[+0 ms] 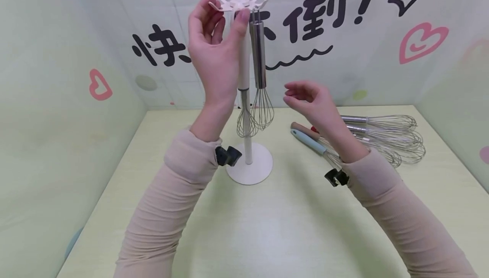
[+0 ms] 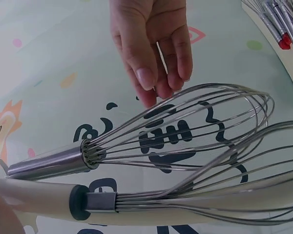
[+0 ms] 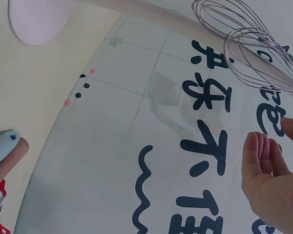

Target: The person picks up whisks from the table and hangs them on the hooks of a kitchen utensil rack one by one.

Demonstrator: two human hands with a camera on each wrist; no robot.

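A white stand (image 1: 263, 163) with a round base and a ring of upturned hooks rises at centre. My left hand (image 1: 217, 44) grips its top from the left, fingers curled about the hooks and thumb over the top of the white-handled whisk (image 1: 243, 70). That whisk hangs in front of the pole; a steel-handled whisk (image 1: 258, 53) hangs just right of it. In the left wrist view both whisks' wires overlap. My right hand (image 1: 315, 99) is raised right of the stand, its fingers loosely bent around nothing, apart from the whisks.
On the right of the table lie several steel whisks (image 1: 386, 131), beside a blue-handled whisk (image 1: 309, 141) and a brown-handled one (image 1: 299, 128). A printed cloth backdrop (image 1: 344, 70) stands behind, with side walls left and right.
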